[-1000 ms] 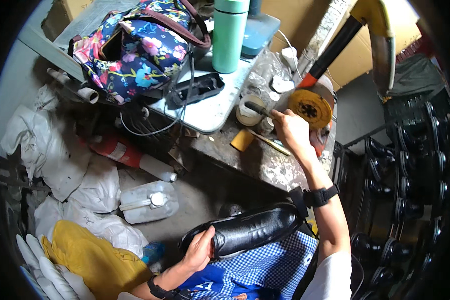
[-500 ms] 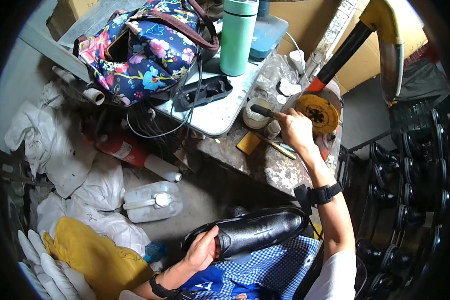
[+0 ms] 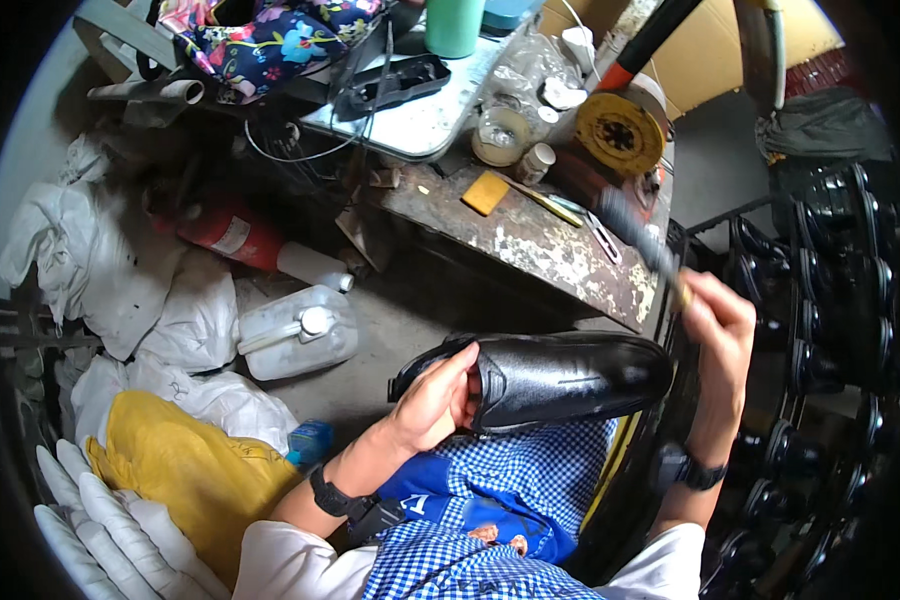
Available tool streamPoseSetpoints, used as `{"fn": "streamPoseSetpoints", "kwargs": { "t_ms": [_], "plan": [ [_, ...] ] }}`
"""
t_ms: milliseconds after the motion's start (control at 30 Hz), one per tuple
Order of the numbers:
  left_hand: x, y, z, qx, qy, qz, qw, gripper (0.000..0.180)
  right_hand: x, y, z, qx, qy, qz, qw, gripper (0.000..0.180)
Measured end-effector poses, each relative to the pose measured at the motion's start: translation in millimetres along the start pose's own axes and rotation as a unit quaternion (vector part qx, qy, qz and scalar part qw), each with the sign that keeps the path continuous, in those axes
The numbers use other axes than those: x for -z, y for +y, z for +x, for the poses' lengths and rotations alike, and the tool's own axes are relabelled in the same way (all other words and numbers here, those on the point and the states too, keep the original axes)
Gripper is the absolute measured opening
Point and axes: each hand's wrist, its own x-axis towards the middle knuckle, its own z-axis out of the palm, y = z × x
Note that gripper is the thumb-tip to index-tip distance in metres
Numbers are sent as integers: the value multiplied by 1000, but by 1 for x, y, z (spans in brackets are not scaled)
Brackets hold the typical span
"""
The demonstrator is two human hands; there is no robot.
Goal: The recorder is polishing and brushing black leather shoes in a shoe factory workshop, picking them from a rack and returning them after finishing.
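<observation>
A black leather shoe [image 3: 560,375] lies on its side across my lap, on a blue checked cloth [image 3: 515,480]. My left hand [image 3: 435,400] grips it at the opening near the heel. My right hand [image 3: 718,325] is raised just right of the shoe's toe and is shut on a dark brush [image 3: 638,240], whose blurred head points up and to the left over the bench edge.
A stained workbench [image 3: 530,235] stands ahead with a yellow sponge [image 3: 486,192], a small pot [image 3: 500,135], a yellow round tin [image 3: 622,133], a green bottle [image 3: 454,25] and a floral bag [image 3: 270,35]. A white jug [image 3: 295,330], white sacks and a yellow bag [image 3: 185,475] lie left. Racks of black shoes [image 3: 830,280] stand right.
My right hand has left the bench by the yellow tin and come down beside the shoe's toe with the brush. The view has tilted down toward my lap.
</observation>
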Motion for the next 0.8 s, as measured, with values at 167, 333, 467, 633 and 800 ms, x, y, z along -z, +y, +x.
{"fn": "streamPoseSetpoints", "kwargs": {
  "t_ms": [167, 333, 467, 633, 800],
  "plan": [
    [-11, -13, 21, 75, -9, 40, 996, 41, 0, 0, -82, 13, -82, -22, 996, 27],
    [-25, -20, 25, 90, -70, 49, 992, 43, -1, 10, -110, 37, -113, -157, 980, 29],
    [-36, -19, 25, 83, 7, 18, 996, 41, 4, 13, -112, 106, -178, -154, 966, 31],
    [-28, -14, 33, 91, -64, 42, 993, 45, 1, 22, -114, 70, -69, -198, 975, 31],
    [-21, -18, 43, 87, -68, 35, 993, 43, -4, 32, -112, 104, -117, -178, 971, 32]
  ]
}}
